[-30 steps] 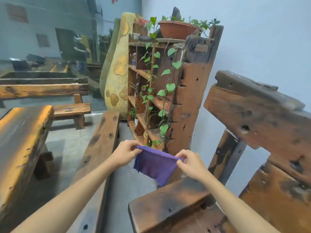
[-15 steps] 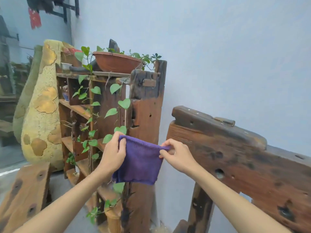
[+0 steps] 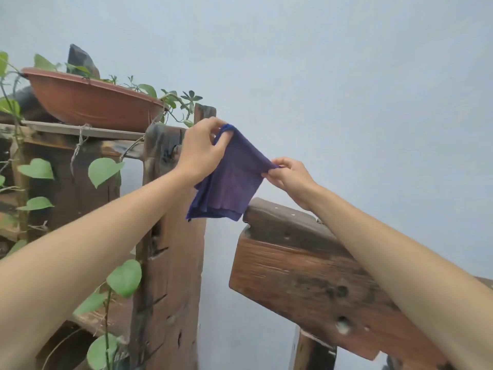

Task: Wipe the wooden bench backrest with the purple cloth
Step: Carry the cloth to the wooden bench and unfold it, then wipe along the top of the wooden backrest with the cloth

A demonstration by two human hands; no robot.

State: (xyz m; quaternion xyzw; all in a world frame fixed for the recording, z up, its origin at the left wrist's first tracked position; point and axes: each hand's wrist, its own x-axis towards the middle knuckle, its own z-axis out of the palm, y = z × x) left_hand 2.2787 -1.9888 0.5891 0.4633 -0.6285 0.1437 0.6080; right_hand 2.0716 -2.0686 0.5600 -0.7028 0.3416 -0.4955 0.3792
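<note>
A folded purple cloth (image 3: 230, 180) hangs in the air between both hands. My left hand (image 3: 198, 148) pinches its upper left corner. My right hand (image 3: 289, 174) pinches its right corner, a little lower. The cloth's bottom edge hangs just left of and above the top left end of the wooden bench backrest (image 3: 301, 271), a thick dark plank with holes, lower right. My right forearm crosses over the backrest's top.
A tall rough wooden shelf (image 3: 173, 263) stands left of the backrest, close beside the cloth. On top sits a brown plant bowl (image 3: 88, 102), with green vines (image 3: 117, 276) trailing down. A pale blue wall lies behind.
Both hands have raised the cloth up and to the right, from above the bench seat to the backrest's top end. The view has tilted upward.
</note>
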